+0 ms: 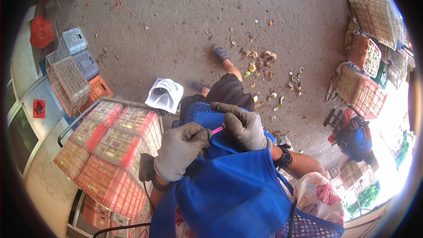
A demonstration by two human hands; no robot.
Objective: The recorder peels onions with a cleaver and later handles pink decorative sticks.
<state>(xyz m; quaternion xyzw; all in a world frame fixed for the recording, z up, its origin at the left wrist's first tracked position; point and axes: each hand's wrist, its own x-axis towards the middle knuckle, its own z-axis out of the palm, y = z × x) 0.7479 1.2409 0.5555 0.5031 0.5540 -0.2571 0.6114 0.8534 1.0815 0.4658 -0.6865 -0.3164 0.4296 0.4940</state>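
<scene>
In front of my blue apron (224, 189), both hands are in grey work gloves with darkened fingers. My left hand (178, 147) is closed, its thumb and fingertips pinching one end of a thin pink strip-like piece (217, 130). The piece's other end reaches the fingers of my right hand (246, 128), which are curled in a pinch with the index finger lying over the top. What exactly the pink piece is cannot be made out. Part of it is hidden in the gloves.
Red and white plastic crates (114, 136) stand stacked at my left, with a white plastic bag (164, 94) beside them. More crates (83, 64) are farther left, others (359, 83) at the right. Vegetable scraps (266, 59) litter the ground ahead. A blue and red bundle (354, 139) sits at right.
</scene>
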